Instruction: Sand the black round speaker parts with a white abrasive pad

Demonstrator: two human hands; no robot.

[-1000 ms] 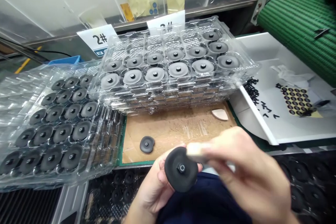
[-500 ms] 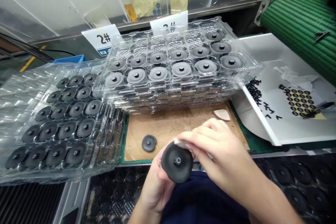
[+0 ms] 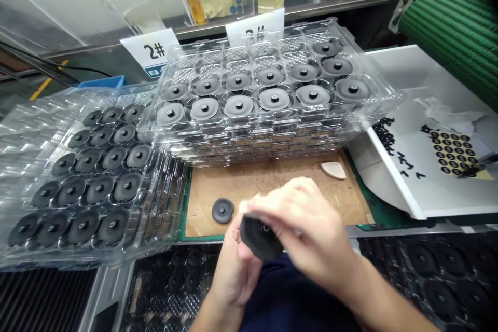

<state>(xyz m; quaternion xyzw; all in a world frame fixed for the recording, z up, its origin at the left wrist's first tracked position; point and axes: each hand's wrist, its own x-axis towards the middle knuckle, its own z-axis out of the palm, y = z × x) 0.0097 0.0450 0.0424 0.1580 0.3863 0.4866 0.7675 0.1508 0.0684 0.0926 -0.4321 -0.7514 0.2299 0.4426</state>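
Holding a black disc in both hands above the bench edge

Head view. The left hand comes up from below with its fingers clamped on a black disc, a round dark part with a small hub at its centre. The disc is held in the air just in front of the near edge of the brown board, above a dark blue cloth. The right hand lies over the disc's upper right rim with its fingers drawn together. Blur hides whether they pinch the rim or only press on it.

A loose disc lies flat on the board, just left of the hands and apart from them. A pale wedge-shaped piece lies near the board's far right corner.

Behind the board stands a stack of clear trays. The near pockets of its top tray hold grey discs. A second tray stack, to the left, holds darker discs. A "2#" label stands behind them. To the right, a white tray carries a sheet of small black rings, beneath a green ribbed belt.
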